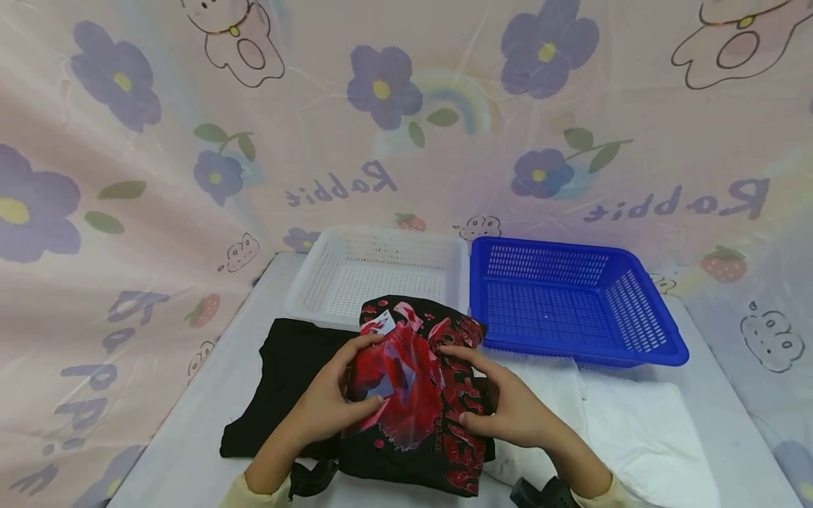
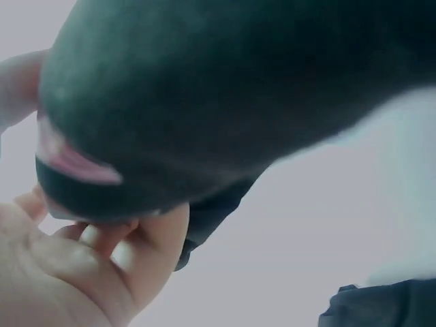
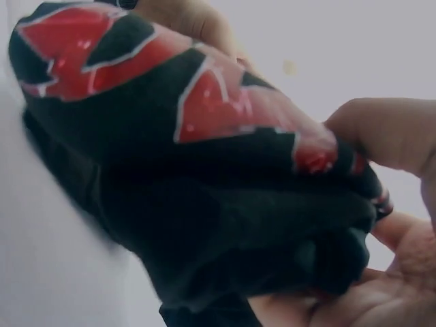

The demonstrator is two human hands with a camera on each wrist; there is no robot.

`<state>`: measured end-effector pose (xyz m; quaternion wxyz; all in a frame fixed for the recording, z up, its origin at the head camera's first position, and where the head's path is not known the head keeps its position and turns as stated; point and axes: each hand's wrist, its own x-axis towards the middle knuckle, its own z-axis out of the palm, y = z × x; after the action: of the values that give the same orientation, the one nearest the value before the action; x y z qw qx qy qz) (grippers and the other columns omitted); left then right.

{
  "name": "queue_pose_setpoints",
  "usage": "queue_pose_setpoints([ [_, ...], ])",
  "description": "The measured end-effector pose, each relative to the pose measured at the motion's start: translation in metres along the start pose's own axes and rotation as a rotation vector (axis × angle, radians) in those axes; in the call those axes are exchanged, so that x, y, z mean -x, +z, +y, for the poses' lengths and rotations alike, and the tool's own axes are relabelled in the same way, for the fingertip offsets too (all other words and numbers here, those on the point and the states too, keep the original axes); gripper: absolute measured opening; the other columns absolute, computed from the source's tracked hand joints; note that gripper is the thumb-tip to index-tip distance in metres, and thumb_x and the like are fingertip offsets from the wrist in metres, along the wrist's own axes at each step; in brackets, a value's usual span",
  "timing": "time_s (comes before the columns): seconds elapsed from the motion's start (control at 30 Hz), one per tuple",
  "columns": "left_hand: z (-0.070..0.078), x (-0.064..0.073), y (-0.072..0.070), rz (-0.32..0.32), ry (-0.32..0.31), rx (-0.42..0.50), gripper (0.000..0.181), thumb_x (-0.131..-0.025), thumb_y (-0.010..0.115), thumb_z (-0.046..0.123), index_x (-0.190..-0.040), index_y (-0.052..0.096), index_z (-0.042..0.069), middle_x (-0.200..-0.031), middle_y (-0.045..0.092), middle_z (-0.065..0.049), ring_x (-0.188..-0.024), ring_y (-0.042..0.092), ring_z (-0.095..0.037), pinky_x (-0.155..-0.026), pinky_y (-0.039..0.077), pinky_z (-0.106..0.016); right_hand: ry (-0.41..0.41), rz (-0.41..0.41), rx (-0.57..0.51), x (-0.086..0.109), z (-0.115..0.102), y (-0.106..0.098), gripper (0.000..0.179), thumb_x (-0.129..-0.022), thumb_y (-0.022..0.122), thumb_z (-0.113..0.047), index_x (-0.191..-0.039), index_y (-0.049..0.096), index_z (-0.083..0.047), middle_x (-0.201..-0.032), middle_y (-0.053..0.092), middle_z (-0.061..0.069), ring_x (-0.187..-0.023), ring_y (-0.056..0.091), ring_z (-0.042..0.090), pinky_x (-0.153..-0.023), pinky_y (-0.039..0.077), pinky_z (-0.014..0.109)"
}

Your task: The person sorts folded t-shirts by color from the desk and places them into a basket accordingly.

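Note:
A folded black T-shirt (image 1: pixel 406 388) with a large red print lies between both hands at the front middle in the head view. My left hand (image 1: pixel 324 406) grips its left side, thumb over the print. On the opposite side, my right hand (image 1: pixel 517 409) holds the printed edge. The left wrist view shows fingers (image 2: pixel 160 248) curled under the dark folded cloth. In the right wrist view, the thumb (image 3: pixel 388 133) lies along the top of the shirt's stacked layers (image 3: pixel 238 211), with fingers below. What lies directly beneath the shirt is hidden.
Another black garment (image 1: pixel 286 388) lies flat on the left of the white table (image 1: pixel 190 430). Folded white cloths (image 1: pixel 648 430) lie on the right. Behind stand a white basket (image 1: pixel 387 279) and a blue basket (image 1: pixel 546 310), side by side. A patterned curtain (image 1: pixel 444 169) hangs behind the table.

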<state>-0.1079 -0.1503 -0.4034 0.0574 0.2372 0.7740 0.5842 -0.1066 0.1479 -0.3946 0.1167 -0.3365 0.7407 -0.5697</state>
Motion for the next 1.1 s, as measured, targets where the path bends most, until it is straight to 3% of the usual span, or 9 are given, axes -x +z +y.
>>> queue_pose_setpoints([
  [0.13,0.009,-0.014,-0.009,0.023,0.021,-0.020,0.076,-0.081,0.076,0.008,-0.143,0.037,0.030,-0.130,0.048,-0.007,-0.108,0.058,-0.027,-0.081,0.056,-0.029,-0.007,0.011,0.039,-0.011,-0.010,-0.011,0.083,-0.079,0.068,0.006,-0.150,0.032,-0.018,-0.141,0.045,0.013,-0.092,0.063,0.014,-0.066,0.055,0.029],
  [0.17,0.011,-0.017,-0.011,0.027,0.020,-0.027,0.076,-0.082,0.075,0.009,-0.143,0.036,0.031,-0.129,0.048,-0.007,-0.107,0.058,-0.027,-0.081,0.056,-0.029,-0.021,0.016,0.058,-0.014,-0.012,-0.015,0.082,-0.079,0.067,0.007,-0.150,0.032,-0.018,-0.139,0.046,0.014,-0.083,0.062,0.011,-0.062,0.052,0.027],
  [0.23,0.015,-0.024,-0.016,0.037,0.020,-0.039,0.076,-0.082,0.075,0.009,-0.143,0.035,0.031,-0.130,0.047,-0.008,-0.105,0.060,-0.028,-0.080,0.056,-0.029,-0.048,0.028,0.070,-0.021,-0.015,-0.021,0.082,-0.079,0.065,0.009,-0.149,0.032,-0.017,-0.138,0.047,0.014,-0.086,0.062,0.010,-0.066,0.053,0.027],
  [0.33,0.020,-0.033,-0.024,0.060,0.032,-0.058,0.076,-0.083,0.075,0.010,-0.144,0.035,0.031,-0.132,0.045,-0.010,-0.103,0.061,-0.031,-0.079,0.057,-0.031,-0.065,0.054,0.098,-0.034,-0.018,-0.030,0.081,-0.079,0.063,0.010,-0.149,0.034,-0.018,-0.135,0.050,0.013,-0.078,0.061,0.009,-0.063,0.052,0.026],
  [0.47,0.023,-0.048,-0.035,0.089,0.048,-0.084,0.075,-0.084,0.074,0.009,-0.144,0.035,0.029,-0.137,0.041,-0.011,-0.104,0.060,-0.035,-0.077,0.058,-0.034,-0.031,0.092,0.129,-0.051,-0.022,-0.038,0.080,-0.079,0.063,0.009,-0.147,0.036,-0.024,-0.129,0.054,0.012,-0.076,0.061,0.014,-0.058,0.049,0.028],
  [0.5,0.023,-0.051,-0.038,0.094,0.050,-0.094,0.075,-0.084,0.074,0.009,-0.144,0.035,0.029,-0.138,0.040,-0.011,-0.104,0.059,-0.035,-0.076,0.058,-0.035,-0.017,0.102,0.130,-0.056,-0.022,-0.040,0.080,-0.079,0.063,0.009,-0.147,0.037,-0.026,-0.129,0.054,0.011,-0.082,0.062,0.017,-0.061,0.051,0.029],
  [0.7,0.021,-0.077,-0.056,0.135,0.081,-0.119,0.074,-0.085,0.072,0.007,-0.145,0.035,0.026,-0.142,0.039,-0.010,-0.106,0.057,-0.037,-0.078,0.058,-0.039,0.022,0.168,0.114,-0.084,-0.025,-0.049,0.079,-0.080,0.061,0.007,-0.145,0.040,-0.032,-0.128,0.056,0.011,-0.094,0.066,0.022,-0.074,0.056,0.032],
  [0.97,0.013,-0.107,-0.072,0.191,0.095,-0.091,0.073,-0.086,0.070,0.005,-0.147,0.035,0.026,-0.143,0.040,-0.009,-0.107,0.057,-0.037,-0.083,0.056,-0.044,0.076,0.239,0.065,-0.119,-0.019,-0.058,0.079,-0.080,0.060,0.007,-0.142,0.042,-0.037,-0.127,0.058,0.010,-0.096,0.067,0.024,-0.073,0.057,0.036],
  [1.1,0.009,-0.120,-0.077,0.220,0.087,-0.072,0.073,-0.086,0.067,0.000,-0.148,0.034,0.019,-0.145,0.039,-0.013,-0.109,0.056,-0.038,-0.085,0.055,-0.041,0.080,0.274,0.072,-0.135,-0.005,-0.059,0.079,-0.080,0.060,0.007,-0.143,0.042,-0.036,-0.128,0.058,0.010,-0.092,0.066,0.023,-0.071,0.056,0.035],
])
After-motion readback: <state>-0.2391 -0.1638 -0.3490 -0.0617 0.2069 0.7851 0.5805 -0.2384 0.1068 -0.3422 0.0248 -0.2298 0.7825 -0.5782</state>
